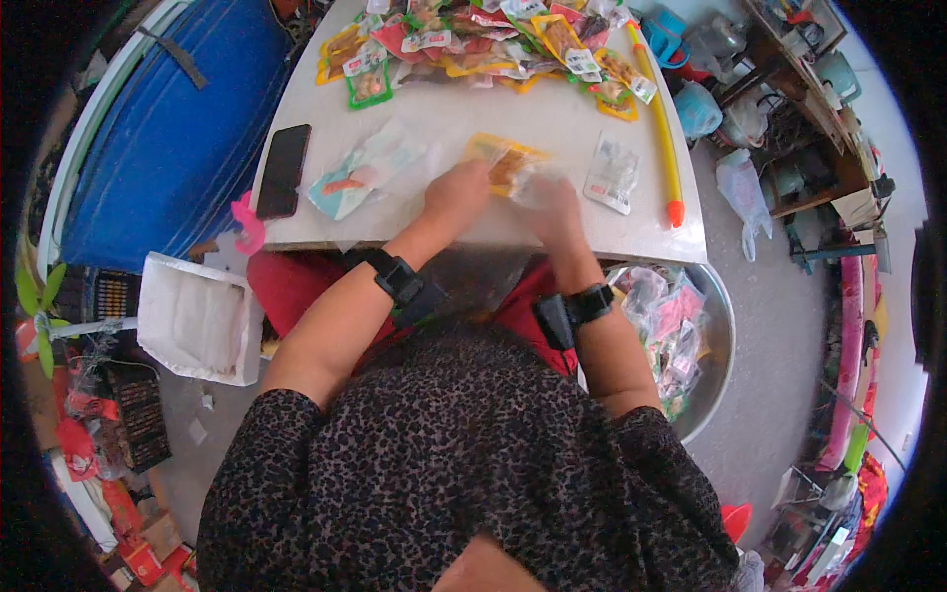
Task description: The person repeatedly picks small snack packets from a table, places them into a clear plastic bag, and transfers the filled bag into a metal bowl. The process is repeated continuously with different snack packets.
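Note:
A yellow-edged food packet point(510, 159) with brown contents is at the table's front part, between my hands. My left hand point(459, 194) has its fingers closed at the packet's left side. Blurred by motion, my right hand point(553, 211) is at its lower right, with crumpled clear plastic point(528, 183) at the fingers. Both hands hide part of the packet. Left of them lies a clear plastic bag point(385, 159) with a pale blue printed corner. To the right, a small clear-and-white packet point(614, 174) lies flat.
Several colourful food packets point(481, 44) are heaped at the table's point(444, 111) far end. A black phone point(284, 172) lies at left, a yellow tube point(661, 133) along the right edge. Below right stands a metal basin point(721, 355) of packets; below left, a white foam box point(200, 322).

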Demonstrator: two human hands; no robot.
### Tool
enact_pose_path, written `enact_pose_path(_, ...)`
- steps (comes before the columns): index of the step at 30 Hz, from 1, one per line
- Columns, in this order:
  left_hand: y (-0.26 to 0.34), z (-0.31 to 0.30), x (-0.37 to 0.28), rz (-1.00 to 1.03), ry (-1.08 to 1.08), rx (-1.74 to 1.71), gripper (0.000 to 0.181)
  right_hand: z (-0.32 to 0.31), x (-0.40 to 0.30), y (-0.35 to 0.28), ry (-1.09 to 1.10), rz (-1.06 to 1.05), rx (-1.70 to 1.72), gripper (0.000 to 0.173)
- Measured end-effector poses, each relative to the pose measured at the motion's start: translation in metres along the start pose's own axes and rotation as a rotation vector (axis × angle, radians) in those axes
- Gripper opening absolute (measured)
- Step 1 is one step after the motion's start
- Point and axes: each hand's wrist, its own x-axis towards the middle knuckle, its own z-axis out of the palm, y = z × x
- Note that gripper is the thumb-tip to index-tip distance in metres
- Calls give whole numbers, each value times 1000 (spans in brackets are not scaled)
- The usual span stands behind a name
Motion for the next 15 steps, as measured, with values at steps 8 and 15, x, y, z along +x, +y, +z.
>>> enact_pose_path(8,-8,6,-2,235,287,69,15,-12,22,-18,-443,-97,-1104,21)
enact_pose_path(15,-16,19,-1,109,159,8,10,7,29,0,-398,-552,-1429,8)
